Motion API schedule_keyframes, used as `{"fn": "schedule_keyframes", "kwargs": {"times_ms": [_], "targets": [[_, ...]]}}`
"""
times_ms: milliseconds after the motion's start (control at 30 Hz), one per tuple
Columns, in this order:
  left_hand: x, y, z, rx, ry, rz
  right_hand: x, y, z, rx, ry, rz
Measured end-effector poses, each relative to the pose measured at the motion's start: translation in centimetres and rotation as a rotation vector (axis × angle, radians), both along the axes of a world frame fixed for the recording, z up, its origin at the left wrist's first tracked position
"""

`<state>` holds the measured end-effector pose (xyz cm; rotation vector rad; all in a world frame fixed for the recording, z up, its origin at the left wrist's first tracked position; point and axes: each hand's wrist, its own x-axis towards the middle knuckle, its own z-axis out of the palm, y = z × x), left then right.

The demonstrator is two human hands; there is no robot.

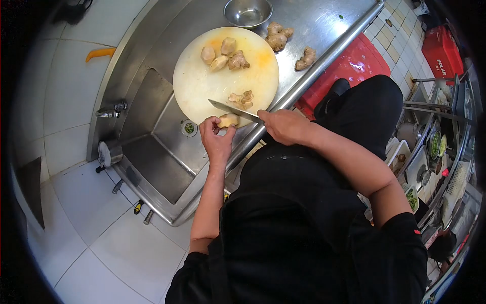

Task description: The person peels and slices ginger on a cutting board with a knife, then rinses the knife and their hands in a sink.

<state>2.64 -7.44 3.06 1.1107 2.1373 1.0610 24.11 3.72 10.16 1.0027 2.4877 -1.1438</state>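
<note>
My left hand [217, 138] pinches a partly peeled piece of ginger [229, 120] at the near edge of a round white cutting board [195, 93]. In my right hand [284, 125] is a knife [233, 109], its blade pointing left across the board, right beside the held ginger. Just beyond the blade lies a small pile of ginger peelings [242, 100]. Farther back on the board sit several peeled ginger pieces [218, 63], together with an unpeeled knob [238, 61].
Unpeeled ginger roots [278, 36] lie on the steel counter [324, 23], near a metal bowl [248, 12]. A sink basin [152, 167] with a tap [112, 110] is at the left. A red lid-like surface [354, 63] and loaded shelves [430, 147] stand at the right.
</note>
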Motion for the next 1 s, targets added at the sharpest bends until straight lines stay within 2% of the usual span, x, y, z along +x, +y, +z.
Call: {"fn": "schedule_keyframes", "kwargs": {"times_ms": [67,167,400,667,1000], "targets": [[-0.4,0.0,-0.1,0.102,-0.183,0.0,0.0,0.5,-0.6,-0.084,0.06,-0.055],[-2.1,0.0,-0.6,0.107,-0.306,-0.103,0.6,0.1,-2.0,-0.004,0.146,-0.104],[-2.1,0.1,-0.6,0.087,-0.204,-0.1,1.6,-2.6,2.0,0.198,0.08,0.004],[-1.5,0.1,-1.3,0.136,-0.397,0.034,1.9,-2.8,2.3,0.267,0.044,0.069],[-1.9,0.3,-1.7,0.11,-0.548,0.078,0.6,-2.8,2.8,0.282,-0.013,0.081]]}}
